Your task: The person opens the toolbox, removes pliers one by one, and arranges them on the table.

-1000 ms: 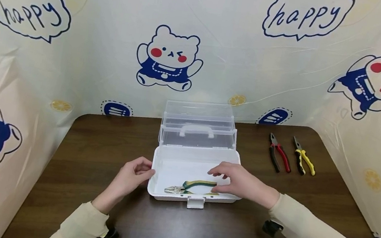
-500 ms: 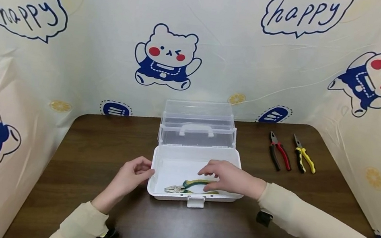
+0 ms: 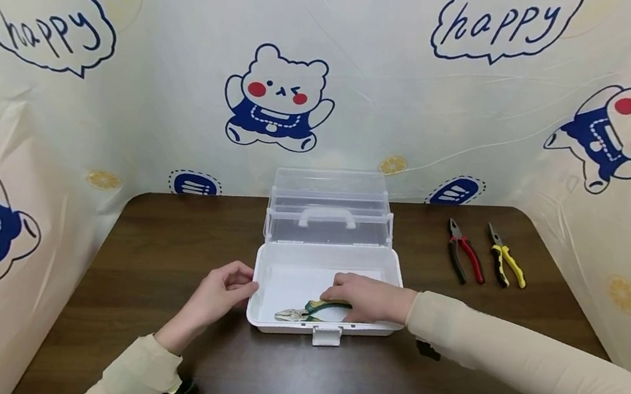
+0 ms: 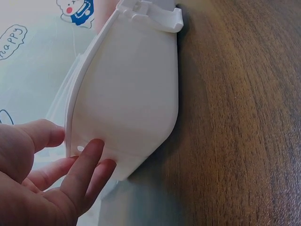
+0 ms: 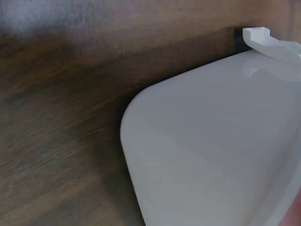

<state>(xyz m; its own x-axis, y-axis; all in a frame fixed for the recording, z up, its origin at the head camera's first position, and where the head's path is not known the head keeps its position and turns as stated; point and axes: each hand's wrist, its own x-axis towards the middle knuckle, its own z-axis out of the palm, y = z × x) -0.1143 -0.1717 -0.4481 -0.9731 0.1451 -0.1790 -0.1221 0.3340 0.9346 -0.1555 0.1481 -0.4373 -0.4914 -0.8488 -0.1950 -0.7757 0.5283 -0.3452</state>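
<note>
A white plastic toolbox stands open on the table, its clear lid tipped up behind. My left hand holds the box's left end; in the left wrist view, thumb and fingers pinch its rim from both sides. Inside lie combination pliers with green and yellow handles, their metal jaws pointing left. My right hand reaches into the box over the right part of the pliers, fingers and thumb curled about the handles and hiding their ends. Only the box's white outer wall and a sliver of hand show in the right wrist view.
Red-and-black pliers and yellow-and-black long-nose pliers lie on the brown wooden table to the right of the box. A printed curtain hangs behind. A white latch sticks out from the box's front.
My right hand has moved left and down into the box and closed in on the handles of the green-and-yellow pliers. The left hand has kept its hold on the box's end.
</note>
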